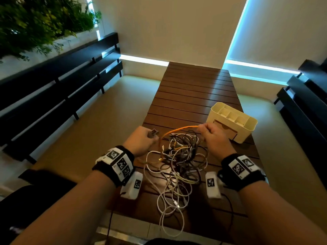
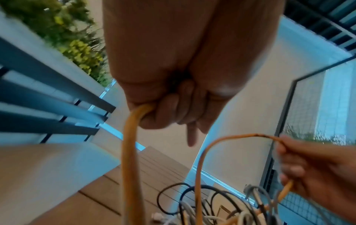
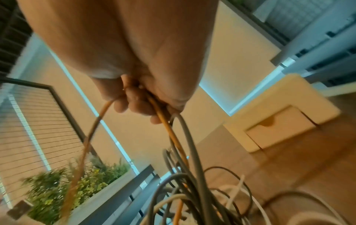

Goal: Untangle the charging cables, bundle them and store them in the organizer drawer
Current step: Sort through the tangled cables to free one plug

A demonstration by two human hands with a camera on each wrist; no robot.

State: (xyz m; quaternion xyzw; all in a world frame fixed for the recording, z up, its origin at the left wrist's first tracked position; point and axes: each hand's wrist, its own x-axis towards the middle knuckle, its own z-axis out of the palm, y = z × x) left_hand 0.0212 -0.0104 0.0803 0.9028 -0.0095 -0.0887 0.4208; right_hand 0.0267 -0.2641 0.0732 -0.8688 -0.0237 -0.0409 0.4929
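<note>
orange cable (image 1: 178,130) between both hands

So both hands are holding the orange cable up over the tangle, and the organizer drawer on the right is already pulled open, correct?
Not quite. Left hand and right hand do hold the orange cable over the tangle, but the organizer has its drawer closed, flush with the front, as the right wrist view shows.
</note>
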